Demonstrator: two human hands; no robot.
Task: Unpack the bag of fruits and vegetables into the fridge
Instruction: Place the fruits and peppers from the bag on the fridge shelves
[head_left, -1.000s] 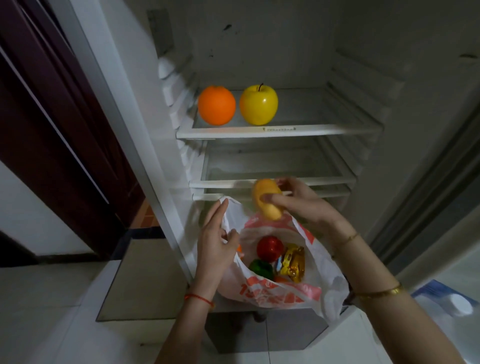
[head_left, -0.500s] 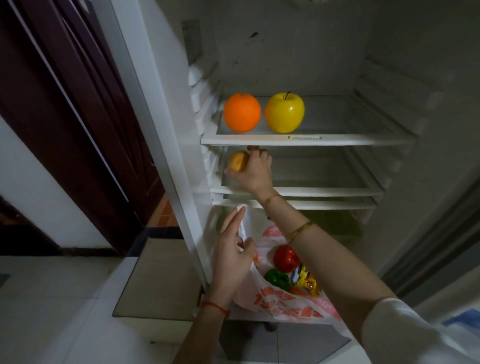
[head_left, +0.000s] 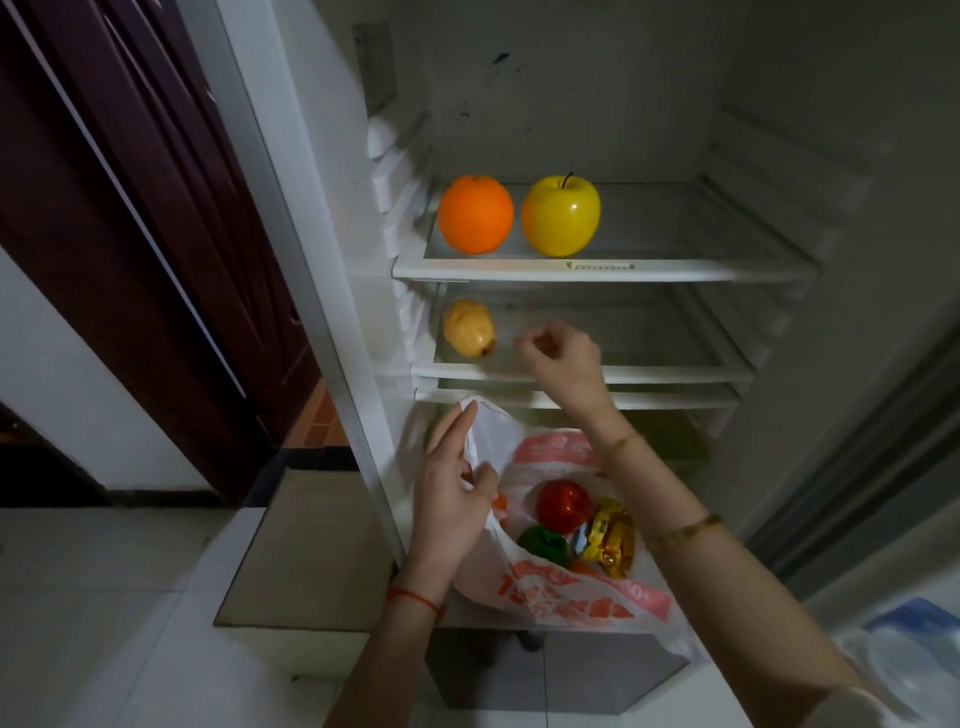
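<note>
An orange (head_left: 476, 214) and a yellow apple (head_left: 561, 215) stand side by side on the fridge's upper shelf (head_left: 675, 270). A yellowish pear (head_left: 469, 328) lies alone at the left of the second shelf (head_left: 649, 371). My right hand (head_left: 562, 355) hovers just right of the pear, fingers loosely curled, holding nothing. My left hand (head_left: 451, 488) pinches the left rim of the white and red plastic bag (head_left: 582, 603), which rests at the fridge's bottom. Inside the bag I see a red tomato (head_left: 564, 504), a green pepper (head_left: 543, 544) and yellow wrapped packets (head_left: 609, 538).
A dark red door (head_left: 130, 223) stands to the left of the fridge's side wall (head_left: 291, 208). The fridge's door edge (head_left: 852, 467) runs down the right. A blue-white container (head_left: 914, 654) sits at the lower right. A third shelf rail (head_left: 582, 399) lies just above the bag.
My right hand carried the pear up from the bag to the second shelf, let it go there and has drawn back to the right. My left hand stayed on the bag.
</note>
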